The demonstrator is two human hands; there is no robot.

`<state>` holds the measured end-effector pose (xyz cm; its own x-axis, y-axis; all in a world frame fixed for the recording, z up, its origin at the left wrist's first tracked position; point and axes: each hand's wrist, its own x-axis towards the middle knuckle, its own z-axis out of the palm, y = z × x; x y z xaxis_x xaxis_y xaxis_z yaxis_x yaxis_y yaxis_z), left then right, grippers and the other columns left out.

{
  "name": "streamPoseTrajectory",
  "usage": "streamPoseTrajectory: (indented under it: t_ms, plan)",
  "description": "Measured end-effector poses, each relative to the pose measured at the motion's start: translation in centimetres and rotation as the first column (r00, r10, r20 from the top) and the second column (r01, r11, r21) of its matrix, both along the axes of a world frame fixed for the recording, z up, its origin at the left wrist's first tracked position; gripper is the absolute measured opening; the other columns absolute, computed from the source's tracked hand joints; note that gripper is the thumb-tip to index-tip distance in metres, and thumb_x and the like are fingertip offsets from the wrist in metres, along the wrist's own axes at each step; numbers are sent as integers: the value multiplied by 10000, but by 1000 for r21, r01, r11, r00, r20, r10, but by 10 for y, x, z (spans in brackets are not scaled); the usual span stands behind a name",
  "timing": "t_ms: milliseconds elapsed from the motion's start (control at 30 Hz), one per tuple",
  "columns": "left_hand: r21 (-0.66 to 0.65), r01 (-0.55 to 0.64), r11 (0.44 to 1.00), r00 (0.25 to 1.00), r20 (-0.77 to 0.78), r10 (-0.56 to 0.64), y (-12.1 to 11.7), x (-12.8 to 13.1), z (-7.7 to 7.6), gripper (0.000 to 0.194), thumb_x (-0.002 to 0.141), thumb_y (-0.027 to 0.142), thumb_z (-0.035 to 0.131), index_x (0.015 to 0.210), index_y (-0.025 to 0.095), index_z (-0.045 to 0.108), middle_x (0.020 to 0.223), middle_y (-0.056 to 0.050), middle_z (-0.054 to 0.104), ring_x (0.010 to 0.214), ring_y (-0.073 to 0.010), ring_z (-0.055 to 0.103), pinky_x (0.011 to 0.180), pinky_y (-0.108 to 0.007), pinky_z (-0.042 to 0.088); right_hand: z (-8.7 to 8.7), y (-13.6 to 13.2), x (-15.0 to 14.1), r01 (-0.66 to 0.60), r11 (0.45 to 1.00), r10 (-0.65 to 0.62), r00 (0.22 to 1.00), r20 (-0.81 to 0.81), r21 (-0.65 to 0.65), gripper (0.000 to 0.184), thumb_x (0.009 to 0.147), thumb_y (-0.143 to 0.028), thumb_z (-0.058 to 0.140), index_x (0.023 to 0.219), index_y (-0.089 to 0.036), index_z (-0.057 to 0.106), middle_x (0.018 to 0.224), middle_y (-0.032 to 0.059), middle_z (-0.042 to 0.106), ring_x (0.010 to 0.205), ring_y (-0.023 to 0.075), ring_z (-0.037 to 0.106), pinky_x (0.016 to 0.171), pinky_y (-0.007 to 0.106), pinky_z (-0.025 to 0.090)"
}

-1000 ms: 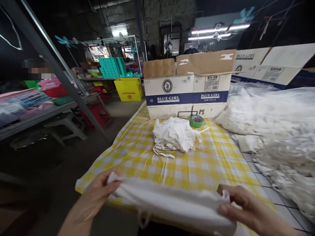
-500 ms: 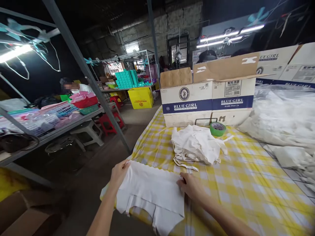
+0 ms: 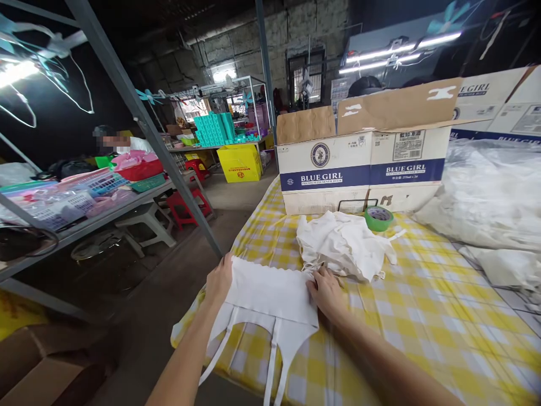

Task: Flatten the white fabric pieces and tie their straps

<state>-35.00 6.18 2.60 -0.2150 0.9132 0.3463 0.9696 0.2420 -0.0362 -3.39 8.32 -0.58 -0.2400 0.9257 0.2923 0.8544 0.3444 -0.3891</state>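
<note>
A white garment (image 3: 270, 296) with thin straps lies flat near the front left corner of the table with the yellow checked cloth (image 3: 406, 316). Its straps hang over the table edge. My left hand (image 3: 218, 280) grips the garment's left edge. My right hand (image 3: 327, 292) presses on its right edge, fingers curled on the fabric. Just beyond the garment sits a crumpled heap of white garments (image 3: 344, 243).
A green tape roll (image 3: 378, 217) and an open "BLUE GIRL" carton (image 3: 363, 169) stand behind the heap. Bags of white fabric (image 3: 490, 197) fill the right side. A slanted metal post (image 3: 139, 124) and a bench with baskets are at left, a seated person (image 3: 118, 144) beyond.
The garment was held stretched between both hands, then laid on the table. Since half a second ago it has been slid farther up the cloth, its straps now dangling over the edge.
</note>
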Motion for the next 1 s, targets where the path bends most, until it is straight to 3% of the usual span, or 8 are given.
streamPoseTrajectory:
  t_ms: [167,567,767,900,1000]
  plan:
    - [-27,29,999,991,-126,-32,6,-6,-4,373,941,249,247,1265,162,410,1070,-131,626,892,-226,633,661,-264,435,-3,3,2,66,996,-68,997,30,58,150,823,-236,470,736,-194,584,964,88,571,908,219,497,811,326,351]
    - [-65,75,995,985,-153,-84,7,-15,-2,352,933,257,260,1166,171,509,975,-105,622,818,-211,624,630,-267,419,-7,2,0,103,993,-104,994,21,62,170,845,-259,443,796,-201,595,1032,95,543,947,246,471,792,359,336]
    - [-63,43,997,983,-174,-53,0,-15,2,342,919,343,307,955,173,601,868,-87,621,714,-191,610,572,-254,395,-7,2,-1,108,993,-108,994,-1,43,162,839,-253,441,815,-205,594,1044,107,542,969,262,469,816,378,332]
    - [12,24,1000,981,-194,-22,-12,-10,1,381,921,342,277,875,163,610,844,-99,615,815,-220,586,707,-299,422,-6,2,0,137,989,-137,990,-18,50,130,826,-238,453,866,-197,570,1040,108,541,957,261,467,816,374,336]
    - [64,97,993,990,-112,-89,-18,0,-8,365,914,338,293,956,166,612,960,-108,626,968,-237,550,862,-343,403,-3,-2,0,135,988,-133,991,-33,76,163,820,-197,446,951,-190,544,1006,97,546,932,253,468,804,366,341]
